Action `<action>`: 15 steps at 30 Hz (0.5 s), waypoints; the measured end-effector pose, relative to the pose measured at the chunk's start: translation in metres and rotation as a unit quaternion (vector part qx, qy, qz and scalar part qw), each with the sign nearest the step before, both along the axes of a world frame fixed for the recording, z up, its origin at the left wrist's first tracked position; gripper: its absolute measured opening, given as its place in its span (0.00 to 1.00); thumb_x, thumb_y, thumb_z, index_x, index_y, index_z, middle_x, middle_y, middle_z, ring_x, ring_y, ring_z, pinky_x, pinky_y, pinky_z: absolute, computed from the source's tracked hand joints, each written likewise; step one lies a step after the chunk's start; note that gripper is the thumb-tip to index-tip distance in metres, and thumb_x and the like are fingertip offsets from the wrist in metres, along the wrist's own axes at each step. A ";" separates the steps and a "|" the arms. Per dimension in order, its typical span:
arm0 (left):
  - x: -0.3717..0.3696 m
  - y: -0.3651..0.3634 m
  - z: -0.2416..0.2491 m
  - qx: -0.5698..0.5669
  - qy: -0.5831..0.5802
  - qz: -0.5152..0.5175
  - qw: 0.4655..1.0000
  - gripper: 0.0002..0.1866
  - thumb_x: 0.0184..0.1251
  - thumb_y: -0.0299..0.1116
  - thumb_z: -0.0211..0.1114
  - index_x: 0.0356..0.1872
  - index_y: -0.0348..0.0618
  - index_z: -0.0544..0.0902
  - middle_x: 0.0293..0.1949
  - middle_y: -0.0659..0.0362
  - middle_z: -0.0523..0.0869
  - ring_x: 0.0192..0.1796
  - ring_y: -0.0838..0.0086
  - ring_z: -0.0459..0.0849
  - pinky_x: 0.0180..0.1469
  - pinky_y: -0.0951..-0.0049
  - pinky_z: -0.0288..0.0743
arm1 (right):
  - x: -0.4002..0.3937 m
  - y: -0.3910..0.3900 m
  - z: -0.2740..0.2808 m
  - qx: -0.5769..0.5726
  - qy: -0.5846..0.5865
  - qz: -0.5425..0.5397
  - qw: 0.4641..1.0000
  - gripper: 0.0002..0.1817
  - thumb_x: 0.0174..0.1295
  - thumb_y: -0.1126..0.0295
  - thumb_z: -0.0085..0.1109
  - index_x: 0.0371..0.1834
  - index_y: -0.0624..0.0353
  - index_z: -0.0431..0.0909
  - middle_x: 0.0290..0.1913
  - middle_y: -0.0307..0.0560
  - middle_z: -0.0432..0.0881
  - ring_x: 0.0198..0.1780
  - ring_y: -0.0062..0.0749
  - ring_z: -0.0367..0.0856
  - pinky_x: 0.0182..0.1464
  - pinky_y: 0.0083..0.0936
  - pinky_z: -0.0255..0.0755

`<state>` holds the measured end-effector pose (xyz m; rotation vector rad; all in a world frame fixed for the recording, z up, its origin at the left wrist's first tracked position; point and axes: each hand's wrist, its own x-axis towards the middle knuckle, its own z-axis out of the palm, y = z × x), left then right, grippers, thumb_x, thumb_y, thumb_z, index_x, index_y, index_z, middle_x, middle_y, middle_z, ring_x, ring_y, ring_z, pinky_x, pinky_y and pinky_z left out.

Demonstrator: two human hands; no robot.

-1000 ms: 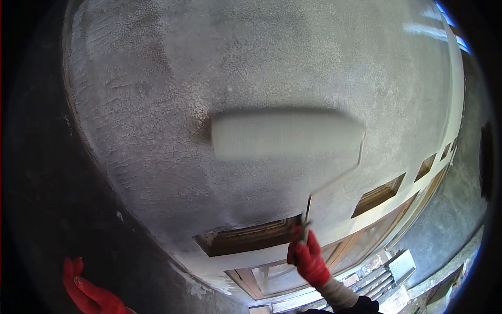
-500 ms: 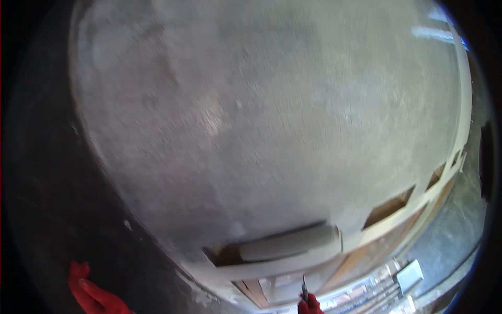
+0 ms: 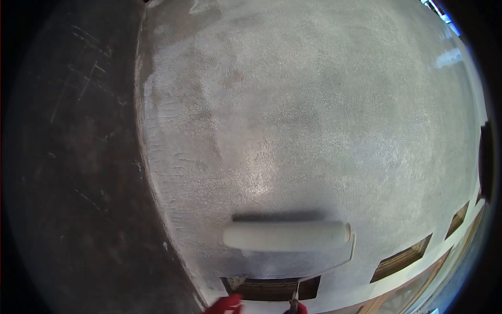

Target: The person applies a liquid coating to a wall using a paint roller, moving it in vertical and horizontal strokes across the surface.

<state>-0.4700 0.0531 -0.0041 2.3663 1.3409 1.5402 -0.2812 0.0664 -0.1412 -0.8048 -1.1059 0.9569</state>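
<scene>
My right hand [image 3: 301, 310], in a red glove, is closed around the handle [image 3: 295, 300] of a paint roller [image 3: 285, 235] at the bottom centre of the frame; most of the hand is cut off by the lower edge. My left hand [image 3: 226, 304], also red-gloved, is blurred at the bottom edge, left of the right one and apart from it. I cannot tell whether its fingers are spread or curled.

The roller's pale sleeve lies nearly level in the lower middle, its wire frame [image 3: 354, 246] bending round the right end and slanting down to my grip. A dark shadow runs just above the sleeve; whether the nap touches the pale grey surface [image 3: 314, 115] behind it, I cannot tell. That surface fills most of the view, rough and patchy, browner towards the upper left.

Below the sleeve sits a dark rectangular recess [image 3: 272, 290], with another recess [image 3: 401, 258] at lower right. A dark wall [image 3: 78, 157] takes up the left side.
</scene>
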 end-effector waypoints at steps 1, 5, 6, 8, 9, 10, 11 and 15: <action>0.024 0.005 -0.018 -0.054 -0.029 -0.027 0.998 0.17 0.66 0.32 0.64 0.54 0.41 0.78 0.46 0.53 0.85 0.49 0.67 0.84 0.49 0.71 0.77 | -0.011 -0.005 0.027 0.103 0.043 -0.006 0.994 0.24 0.72 0.57 0.43 0.63 0.61 0.63 0.28 0.37 0.71 0.26 0.19 0.68 0.31 0.18 0.67; 0.081 0.014 0.007 -0.082 -0.065 -0.101 0.989 0.19 0.68 0.36 0.60 0.57 0.42 0.75 0.46 0.52 0.85 0.48 0.65 0.84 0.49 0.67 0.76 | -0.018 0.025 0.080 0.150 0.135 0.047 0.978 0.19 0.71 0.61 0.50 0.62 0.53 0.66 0.37 0.37 0.78 0.37 0.21 0.77 0.36 0.20 0.73; 0.088 0.020 0.013 -0.095 -0.134 -0.165 0.972 0.19 0.69 0.37 0.59 0.58 0.43 0.74 0.46 0.52 0.85 0.48 0.63 0.84 0.50 0.65 0.76 | -0.014 0.024 0.092 0.150 0.137 0.054 0.978 0.19 0.71 0.61 0.50 0.62 0.53 0.66 0.37 0.37 0.78 0.37 0.21 0.77 0.36 0.20 0.73; 0.099 0.023 0.020 -0.135 -0.157 -0.160 0.965 0.19 0.69 0.37 0.59 0.57 0.43 0.74 0.44 0.51 0.84 0.47 0.60 0.84 0.49 0.64 0.76 | -0.005 0.014 0.115 0.064 0.212 0.110 0.969 0.17 0.71 0.63 0.52 0.59 0.55 0.70 0.41 0.38 0.79 0.41 0.20 0.76 0.40 0.21 0.73; 0.103 0.024 0.025 -0.177 -0.180 -0.162 0.954 0.18 0.69 0.38 0.58 0.56 0.42 0.74 0.42 0.50 0.84 0.46 0.57 0.83 0.48 0.62 0.75 | 0.000 0.008 0.121 0.066 0.214 0.117 0.968 0.17 0.71 0.63 0.52 0.59 0.55 0.70 0.41 0.38 0.79 0.41 0.20 0.76 0.40 0.21 0.73; 0.107 0.022 0.030 -0.174 -0.179 -0.157 0.956 0.18 0.69 0.38 0.58 0.56 0.42 0.74 0.42 0.50 0.84 0.46 0.57 0.83 0.48 0.62 0.75 | 0.007 0.000 0.126 0.048 0.208 0.122 0.969 0.16 0.70 0.63 0.53 0.58 0.56 0.72 0.42 0.38 0.79 0.41 0.21 0.76 0.41 0.20 0.73; 0.112 0.019 0.035 -0.191 -0.138 -0.115 0.965 0.18 0.69 0.38 0.57 0.56 0.42 0.74 0.41 0.50 0.84 0.45 0.56 0.83 0.47 0.62 0.75 | 0.013 -0.003 0.129 0.029 0.201 0.124 0.971 0.16 0.70 0.63 0.54 0.57 0.56 0.73 0.43 0.38 0.79 0.41 0.21 0.76 0.42 0.20 0.72; 0.136 0.025 0.028 -0.161 -0.100 -0.052 0.981 0.18 0.70 0.41 0.55 0.55 0.42 0.73 0.40 0.47 0.83 0.42 0.53 0.82 0.43 0.60 0.76 | 0.033 0.006 0.113 0.102 0.100 0.062 0.988 0.17 0.69 0.68 0.54 0.59 0.58 0.73 0.44 0.44 0.80 0.43 0.32 0.77 0.46 0.23 0.73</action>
